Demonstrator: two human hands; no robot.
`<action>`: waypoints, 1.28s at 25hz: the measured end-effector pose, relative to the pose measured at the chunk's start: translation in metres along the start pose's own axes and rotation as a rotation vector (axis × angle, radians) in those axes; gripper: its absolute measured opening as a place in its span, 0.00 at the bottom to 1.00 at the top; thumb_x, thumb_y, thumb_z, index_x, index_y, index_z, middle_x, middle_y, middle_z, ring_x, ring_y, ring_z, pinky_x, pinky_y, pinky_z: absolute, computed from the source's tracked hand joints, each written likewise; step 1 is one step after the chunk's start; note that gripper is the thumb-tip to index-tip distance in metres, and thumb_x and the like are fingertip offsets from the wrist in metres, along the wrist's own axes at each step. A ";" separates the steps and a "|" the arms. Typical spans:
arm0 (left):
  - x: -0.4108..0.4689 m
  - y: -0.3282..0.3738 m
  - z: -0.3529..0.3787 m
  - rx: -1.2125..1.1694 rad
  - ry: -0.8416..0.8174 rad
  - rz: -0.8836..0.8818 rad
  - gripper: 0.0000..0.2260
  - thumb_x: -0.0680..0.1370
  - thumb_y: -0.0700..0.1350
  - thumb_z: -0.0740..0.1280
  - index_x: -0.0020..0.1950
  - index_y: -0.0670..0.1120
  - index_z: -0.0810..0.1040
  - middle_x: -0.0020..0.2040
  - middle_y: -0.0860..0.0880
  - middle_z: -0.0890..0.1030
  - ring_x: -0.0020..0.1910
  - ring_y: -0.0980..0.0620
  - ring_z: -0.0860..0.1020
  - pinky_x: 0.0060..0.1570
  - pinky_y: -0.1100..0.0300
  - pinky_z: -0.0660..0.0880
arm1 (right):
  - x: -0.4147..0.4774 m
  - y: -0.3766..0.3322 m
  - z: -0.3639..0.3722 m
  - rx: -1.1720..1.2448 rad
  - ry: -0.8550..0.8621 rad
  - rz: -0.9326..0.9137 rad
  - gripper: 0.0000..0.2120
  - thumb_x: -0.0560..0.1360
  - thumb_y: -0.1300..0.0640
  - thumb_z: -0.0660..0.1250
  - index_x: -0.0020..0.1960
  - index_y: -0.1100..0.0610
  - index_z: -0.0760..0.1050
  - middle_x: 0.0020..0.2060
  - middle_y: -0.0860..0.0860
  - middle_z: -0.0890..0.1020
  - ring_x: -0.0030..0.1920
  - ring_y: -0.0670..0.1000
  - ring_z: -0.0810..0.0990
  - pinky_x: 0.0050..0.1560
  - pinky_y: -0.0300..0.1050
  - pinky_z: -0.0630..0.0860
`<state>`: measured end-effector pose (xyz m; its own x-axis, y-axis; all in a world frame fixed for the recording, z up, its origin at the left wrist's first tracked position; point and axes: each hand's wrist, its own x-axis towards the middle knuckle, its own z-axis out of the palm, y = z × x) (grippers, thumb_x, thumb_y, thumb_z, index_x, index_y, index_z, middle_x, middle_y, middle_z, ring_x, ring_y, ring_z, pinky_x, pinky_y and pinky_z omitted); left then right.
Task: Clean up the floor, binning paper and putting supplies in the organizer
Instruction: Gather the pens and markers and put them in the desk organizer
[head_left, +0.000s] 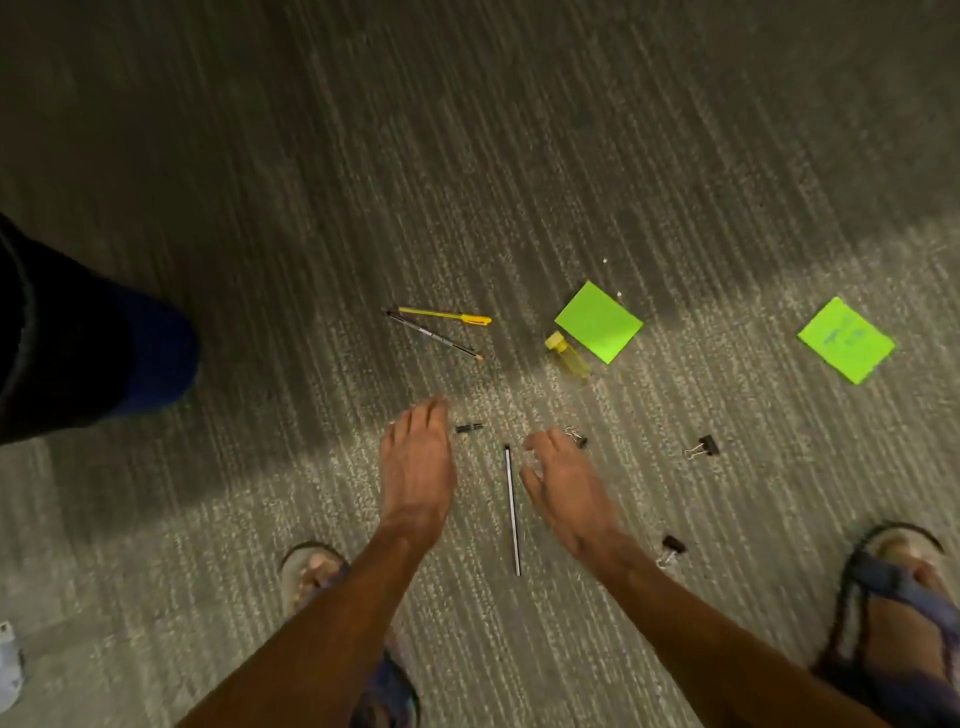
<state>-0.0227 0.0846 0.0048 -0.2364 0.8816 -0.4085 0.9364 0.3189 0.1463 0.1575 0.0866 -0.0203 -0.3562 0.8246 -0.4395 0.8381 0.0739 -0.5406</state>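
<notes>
Both hands were open and empty above the carpet. The left hand hovered beside a small black cap; the right hand hung just right of a thin silver pen, which lay straight between the hands. Risk: the slim pen could roll or slip from a pinch on carpet pile. One binder clip, partly hidden by the fingers, could be overlooked.

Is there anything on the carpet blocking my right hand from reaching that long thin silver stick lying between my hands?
Nothing visible does. The right hand hovers open just right of the silver stick, with only bare carpet between them. The nearest binder clip lies beyond the fingers, away from the stick.
</notes>
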 end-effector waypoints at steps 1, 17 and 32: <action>0.008 -0.007 0.008 0.020 0.001 0.018 0.28 0.76 0.32 0.64 0.75 0.47 0.64 0.71 0.48 0.71 0.69 0.48 0.69 0.69 0.51 0.67 | 0.000 0.001 0.016 -0.006 -0.020 -0.008 0.11 0.78 0.59 0.66 0.60 0.53 0.73 0.55 0.51 0.75 0.53 0.54 0.75 0.53 0.50 0.76; 0.145 -0.019 0.029 0.113 0.041 0.257 0.13 0.78 0.37 0.64 0.59 0.51 0.73 0.60 0.50 0.72 0.61 0.46 0.71 0.56 0.49 0.72 | 0.055 0.048 0.050 -0.423 -0.612 -0.869 0.13 0.70 0.60 0.75 0.51 0.48 0.78 0.53 0.46 0.70 0.52 0.48 0.64 0.49 0.45 0.73; 0.065 0.052 -0.078 -0.790 -0.046 -0.011 0.06 0.81 0.41 0.64 0.57 0.48 0.75 0.50 0.52 0.84 0.47 0.53 0.82 0.50 0.50 0.81 | 0.050 -0.027 -0.071 0.452 0.130 -0.029 0.07 0.81 0.50 0.63 0.52 0.50 0.79 0.45 0.44 0.80 0.43 0.43 0.78 0.44 0.42 0.74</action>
<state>-0.0095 0.1861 0.0559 -0.2172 0.8673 -0.4480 0.4687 0.4952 0.7315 0.1467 0.1655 0.0236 -0.2977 0.8915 -0.3415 0.5540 -0.1300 -0.8223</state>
